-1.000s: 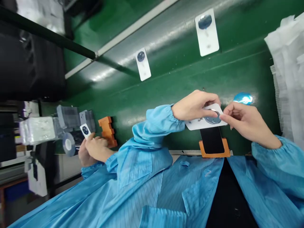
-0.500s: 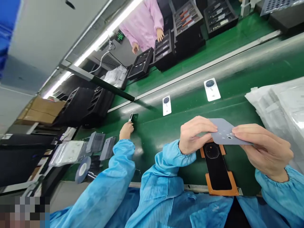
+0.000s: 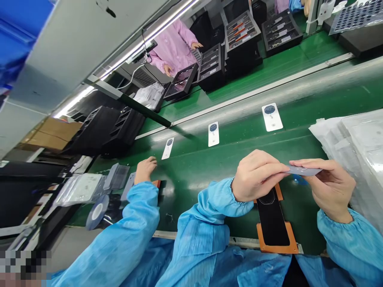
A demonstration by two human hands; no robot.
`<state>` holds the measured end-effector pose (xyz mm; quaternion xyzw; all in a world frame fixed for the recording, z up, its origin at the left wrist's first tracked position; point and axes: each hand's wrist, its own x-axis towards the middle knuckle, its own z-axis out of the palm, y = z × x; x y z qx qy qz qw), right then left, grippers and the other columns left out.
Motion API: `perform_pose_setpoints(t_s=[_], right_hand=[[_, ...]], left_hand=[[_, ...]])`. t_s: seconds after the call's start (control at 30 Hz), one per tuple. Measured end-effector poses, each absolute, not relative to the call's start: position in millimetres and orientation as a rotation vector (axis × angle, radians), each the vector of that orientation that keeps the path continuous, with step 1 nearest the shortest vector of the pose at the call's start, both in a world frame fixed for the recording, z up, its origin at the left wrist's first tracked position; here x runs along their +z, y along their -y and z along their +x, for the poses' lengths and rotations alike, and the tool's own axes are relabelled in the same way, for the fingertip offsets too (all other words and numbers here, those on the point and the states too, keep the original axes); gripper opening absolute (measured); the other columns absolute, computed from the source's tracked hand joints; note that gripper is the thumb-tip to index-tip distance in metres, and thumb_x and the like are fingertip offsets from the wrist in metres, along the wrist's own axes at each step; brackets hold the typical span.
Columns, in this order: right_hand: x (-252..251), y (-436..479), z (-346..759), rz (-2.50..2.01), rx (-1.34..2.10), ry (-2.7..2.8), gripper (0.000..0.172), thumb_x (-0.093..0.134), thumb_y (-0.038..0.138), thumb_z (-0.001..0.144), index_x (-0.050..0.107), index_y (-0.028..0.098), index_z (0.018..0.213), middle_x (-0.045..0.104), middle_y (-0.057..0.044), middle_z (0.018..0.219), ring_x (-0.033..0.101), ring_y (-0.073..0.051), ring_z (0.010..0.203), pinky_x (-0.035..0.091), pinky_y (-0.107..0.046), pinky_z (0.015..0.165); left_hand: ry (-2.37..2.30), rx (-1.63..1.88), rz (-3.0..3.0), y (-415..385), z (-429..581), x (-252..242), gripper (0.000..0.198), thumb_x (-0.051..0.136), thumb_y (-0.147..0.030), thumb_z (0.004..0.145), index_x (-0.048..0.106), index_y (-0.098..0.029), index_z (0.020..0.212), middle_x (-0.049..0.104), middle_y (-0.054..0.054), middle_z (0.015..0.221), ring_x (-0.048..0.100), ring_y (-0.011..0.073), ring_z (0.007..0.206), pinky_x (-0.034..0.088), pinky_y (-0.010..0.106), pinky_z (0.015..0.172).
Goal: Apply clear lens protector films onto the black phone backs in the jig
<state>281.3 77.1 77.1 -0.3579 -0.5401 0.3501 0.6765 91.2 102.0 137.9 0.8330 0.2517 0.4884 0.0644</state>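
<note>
Both my hands hold a thin grey film sheet point(image 3: 304, 171), seen nearly edge-on. My left hand point(image 3: 259, 177) pinches its left edge, while my right hand point(image 3: 330, 185) grips the other end between thumb and fingers. Below my left hand, a black phone point(image 3: 273, 223) lies in an orange fixture point(image 3: 279, 249). Its upper end, with a round camera area, is partly covered by my left hand. A small blue piece point(image 3: 299, 180) shows beneath the sheet; I cannot make out what it is.
White cards with dark discs point(image 3: 272, 117) lie along the green belt point(image 3: 191, 175). Plastic-wrapped stacks point(image 3: 359, 147) are at right. A co-worker's hand point(image 3: 145, 169) reaches in at left, near a tape roll point(image 3: 97, 211). Black trays point(image 3: 211, 65) stand across the bench, beside a person in pink.
The film sheet has tilted from showing its face to nearly edge-on, my hands closer together. The co-worker's hand has drawn back left, leaving a white card on the belt.
</note>
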Motion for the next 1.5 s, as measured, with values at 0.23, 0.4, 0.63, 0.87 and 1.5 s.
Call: perform_pose_setpoints(t_s=[0.23, 0.4, 0.63, 0.87, 1.5], right_hand=[[73, -74, 280, -0.934, 0.740, 1.225, 0.020, 0.087, 0.013, 0.083, 0.078, 0.027, 0.095, 0.080, 0.003, 0.088, 0.078, -0.017, 0.079, 0.064, -0.028, 0.070], [72, -71, 275, -1.062, 0.662, 1.273, 0.012, 0.085, 0.021, 0.088, 0.077, 0.026, 0.093, 0.079, 0.003, 0.085, 0.073, -0.015, 0.072, 0.058, -0.027, 0.065], [83, -70, 274, -1.000, 0.432, 1.341, 0.022, 0.080, 0.011, 0.089, 0.075, 0.027, 0.103, 0.079, 0.002, 0.089, 0.074, -0.015, 0.072, 0.058, -0.028, 0.062], [92, -70, 277, -0.880, 0.335, 1.443, 0.037, 0.077, 0.002, 0.087, 0.073, 0.027, 0.113, 0.081, 0.001, 0.093, 0.079, -0.019, 0.082, 0.065, -0.032, 0.068], [44, -137, 285, -1.233, 1.058, 1.102, 0.049, 0.080, 0.057, 0.088, 0.065, 0.019, 0.115, 0.078, -0.010, 0.108, 0.077, -0.020, 0.094, 0.063, -0.036, 0.085]], left_hand=[[-0.837, 1.364, 2.006, -108, 92, 133, 0.009, 0.079, -0.024, 0.095, 0.072, -0.019, 0.093, 0.075, 0.002, 0.085, 0.071, 0.0121, 0.076, 0.056, 0.023, 0.069], [-0.935, 1.220, 1.253, -122, 92, 109, 0.039, 0.092, -0.048, 0.080, 0.070, -0.017, 0.088, 0.076, 0.003, 0.084, 0.071, 0.0134, 0.073, 0.058, 0.023, 0.068], [-0.880, 1.162, 1.238, -126, 93, 95, 0.043, 0.097, -0.043, 0.074, 0.064, -0.017, 0.080, 0.077, 0.003, 0.082, 0.073, 0.0137, 0.072, 0.062, 0.027, 0.073], [-0.793, 1.097, 1.315, -127, 93, 93, 0.041, 0.095, -0.042, 0.078, 0.061, -0.018, 0.082, 0.078, 0.002, 0.081, 0.078, 0.0178, 0.078, 0.064, 0.032, 0.074], [-1.477, 1.140, 0.945, -264, 58, 63, 0.042, 0.079, -0.041, 0.092, 0.059, -0.014, 0.116, 0.077, 0.014, 0.107, 0.074, 0.0207, 0.091, 0.057, 0.031, 0.077]])
